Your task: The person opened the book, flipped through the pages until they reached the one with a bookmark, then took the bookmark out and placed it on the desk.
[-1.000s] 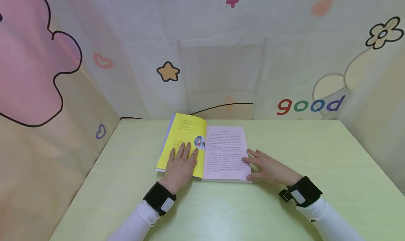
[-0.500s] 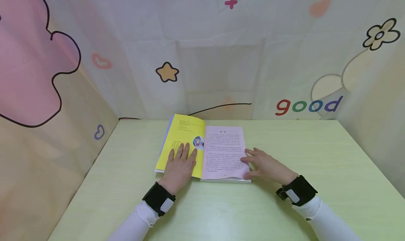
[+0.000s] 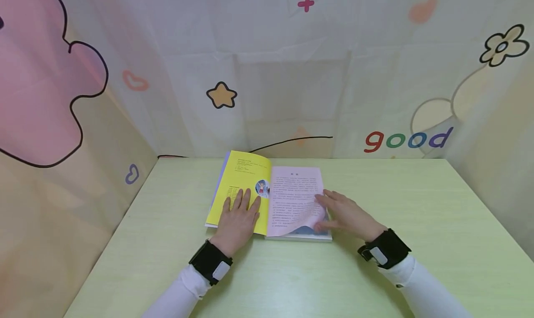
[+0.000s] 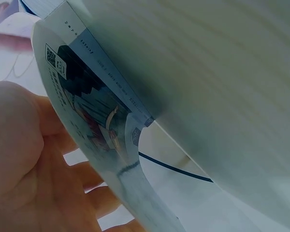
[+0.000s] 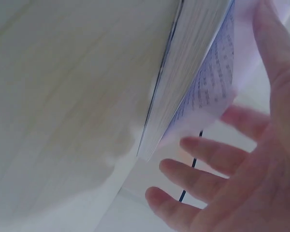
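An open book (image 3: 300, 238) lies on the table, its yellow left page (image 3: 248, 169) beside a pink printed right page (image 3: 292, 193). My left hand (image 3: 235, 225) rests on the yellow page with fingers spread. In the left wrist view, that hand (image 4: 43, 159) lies along the raised cover (image 4: 94, 111), whose outside is illustrated. My right hand (image 3: 350, 216) holds the pink page near its right edge, between thumb and index finger. The page's lower right corner curls up, baring a bluish sheet (image 3: 306, 230) beneath. In the right wrist view, the lifted page (image 5: 208, 82) stands off the page block (image 5: 188, 63).
The pale green table (image 3: 137, 244) spreads around the book. Behind it hangs a light curtain (image 3: 288, 91) with cartoon prints, reaching down to the table's back edge. Black straps (image 3: 210, 262) sit on both wrists, below them white sleeves (image 3: 175, 297).
The pink page's lower right corner has lifted and curled up and leftward, uncovering the bluish sheet. My right hand has moved slightly left. My left hand stays in place.
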